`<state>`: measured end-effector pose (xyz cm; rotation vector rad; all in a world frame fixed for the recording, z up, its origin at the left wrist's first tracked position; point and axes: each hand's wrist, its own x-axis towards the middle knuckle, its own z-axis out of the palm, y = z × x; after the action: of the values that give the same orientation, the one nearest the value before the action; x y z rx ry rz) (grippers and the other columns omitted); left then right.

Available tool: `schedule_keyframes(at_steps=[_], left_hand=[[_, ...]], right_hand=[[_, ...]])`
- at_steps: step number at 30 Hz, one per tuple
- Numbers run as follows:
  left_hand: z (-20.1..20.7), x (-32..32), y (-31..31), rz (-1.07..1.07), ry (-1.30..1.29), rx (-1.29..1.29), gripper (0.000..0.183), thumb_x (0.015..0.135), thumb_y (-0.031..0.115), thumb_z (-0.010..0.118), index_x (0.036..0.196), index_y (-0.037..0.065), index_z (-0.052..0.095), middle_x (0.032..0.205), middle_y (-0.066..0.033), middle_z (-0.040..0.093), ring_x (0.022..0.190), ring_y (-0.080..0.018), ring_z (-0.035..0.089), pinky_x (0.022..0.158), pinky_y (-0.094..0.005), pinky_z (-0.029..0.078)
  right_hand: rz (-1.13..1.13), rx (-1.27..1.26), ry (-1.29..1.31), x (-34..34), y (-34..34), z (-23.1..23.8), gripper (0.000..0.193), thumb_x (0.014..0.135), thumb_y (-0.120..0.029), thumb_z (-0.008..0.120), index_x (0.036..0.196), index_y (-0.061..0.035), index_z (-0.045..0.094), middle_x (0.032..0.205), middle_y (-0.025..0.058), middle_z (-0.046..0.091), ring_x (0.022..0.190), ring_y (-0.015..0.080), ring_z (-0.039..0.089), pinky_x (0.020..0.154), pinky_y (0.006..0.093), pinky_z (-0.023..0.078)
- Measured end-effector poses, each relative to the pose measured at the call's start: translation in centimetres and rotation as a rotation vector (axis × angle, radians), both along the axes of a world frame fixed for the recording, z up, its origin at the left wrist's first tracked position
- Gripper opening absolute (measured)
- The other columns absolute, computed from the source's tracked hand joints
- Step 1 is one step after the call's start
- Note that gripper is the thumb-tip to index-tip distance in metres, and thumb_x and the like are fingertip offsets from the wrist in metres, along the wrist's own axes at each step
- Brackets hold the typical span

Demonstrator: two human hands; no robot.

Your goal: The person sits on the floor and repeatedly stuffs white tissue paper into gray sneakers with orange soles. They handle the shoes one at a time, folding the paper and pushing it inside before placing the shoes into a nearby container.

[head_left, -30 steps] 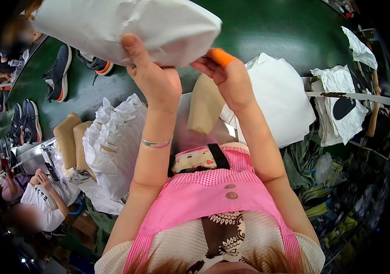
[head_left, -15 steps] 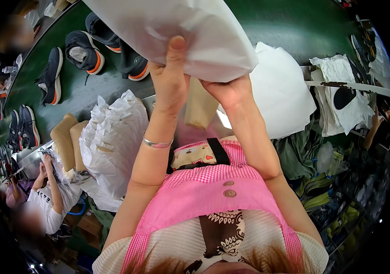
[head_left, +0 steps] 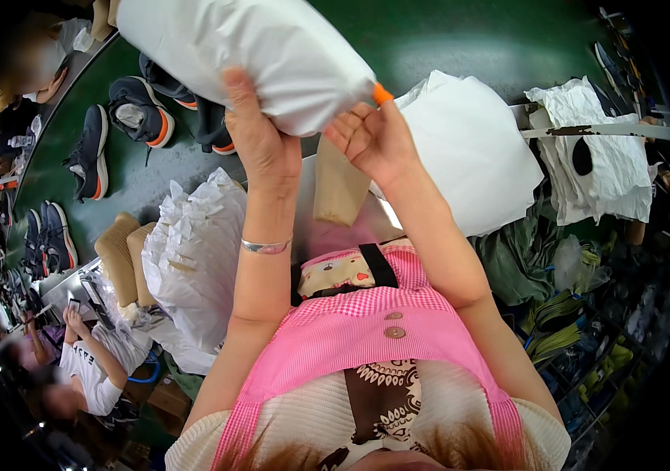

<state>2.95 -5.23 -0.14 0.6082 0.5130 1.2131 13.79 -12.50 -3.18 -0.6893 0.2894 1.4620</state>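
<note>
The paper stack [head_left: 472, 161], a pile of smooth white sheets on the near side of the green tabletop [head_left: 460, 35], was taken as the reference point for this check. A white paper bundle [head_left: 248, 51] was found raised above the tabletop, to the left of the paper stack and beyond it. The left hand [head_left: 262, 149] was grasping the bundle, its thumb pressed on the near face and its other fingers hidden beneath. The right hand [head_left: 378, 141], just left of the paper stack, had its fingers curled at the bundle's right end, with an orange cover [head_left: 383, 95] on one of them; whether they gripped the paper or merely rested there could not be determined. A tan molded piece [head_left: 339, 188] stood immediately left of the paper stack. Farther left of the stack were a heap of crumpled white paper [head_left: 193, 267] and two ribbed tan pads [head_left: 119, 255]. Well left of the stack and beyond it, dark shoes [head_left: 142, 114] with orange trim were noted on the tabletop, one containing pale stuffing. To the right of the stack, rumpled white sheets [head_left: 554, 177] hung about a metal bar [head_left: 609, 132]. A dark green bag [head_left: 515, 267] was observed below the stack's near edge.
</note>
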Motion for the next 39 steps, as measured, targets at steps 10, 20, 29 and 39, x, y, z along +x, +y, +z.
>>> schedule_keyframes(at_steps=[10, 20, 29, 39], left_hand=[[-2.1, 0.9, -2.2, -0.075, 0.083, -0.006, 0.054, 0.091, 0.034, 0.058, 0.128, -0.003, 0.042, 0.127, -0.0093, 0.051, 0.111, -0.0179, 0.053, 0.096, -0.0336, 0.044], [-3.8, -2.8, 3.7, 0.363, 1.258, 0.432, 0.055, 0.088, 0.023, 0.062, 0.128, -0.007, 0.040, 0.126, -0.0180, 0.050, 0.111, -0.0261, 0.050, 0.095, -0.0338, 0.039], [-5.1, -4.2, 13.8, 0.080, 0.818, -0.091, 0.056, 0.090, 0.036, 0.057, 0.125, -0.005, 0.044, 0.114, -0.0186, 0.057, 0.099, -0.0295, 0.058, 0.085, -0.0392, 0.047], [-9.7, -14.6, 21.8, 0.035, 1.574, 0.907, 0.050, 0.080, 0.043, 0.065, 0.108, 0.001, 0.062, 0.098, -0.0172, 0.059, 0.097, -0.0318, 0.054, 0.085, -0.0367, 0.045]], right_hand=[[-0.104, 0.154, -0.328, 1.3, -1.0, 1.9, 0.052, 0.088, -0.037, 0.058, 0.124, -0.0013, 0.046, 0.120, 0.0118, 0.055, 0.108, 0.0202, 0.055, 0.088, 0.0345, 0.047], [-0.038, -0.247, -1.740, -0.1, 0.1, 3.1, 0.055, 0.072, -0.019, 0.077, 0.119, -0.0068, 0.050, 0.081, 0.0081, 0.061, 0.068, 0.0144, 0.060, 0.060, 0.0291, 0.049], [-0.117, 0.121, -2.284, -6.7, 5.0, 1.7, 0.060, 0.065, -0.015, 0.079, 0.117, -0.0018, 0.051, 0.104, 0.0160, 0.060, 0.085, 0.0308, 0.059, 0.072, 0.0354, 0.050], [0.209, -0.113, -1.791, -4.8, 6.8, -1.9, 0.063, 0.069, -0.016, 0.077, 0.122, -0.0057, 0.046, 0.107, 0.0141, 0.061, 0.087, 0.0242, 0.063, 0.074, 0.0305, 0.050]])
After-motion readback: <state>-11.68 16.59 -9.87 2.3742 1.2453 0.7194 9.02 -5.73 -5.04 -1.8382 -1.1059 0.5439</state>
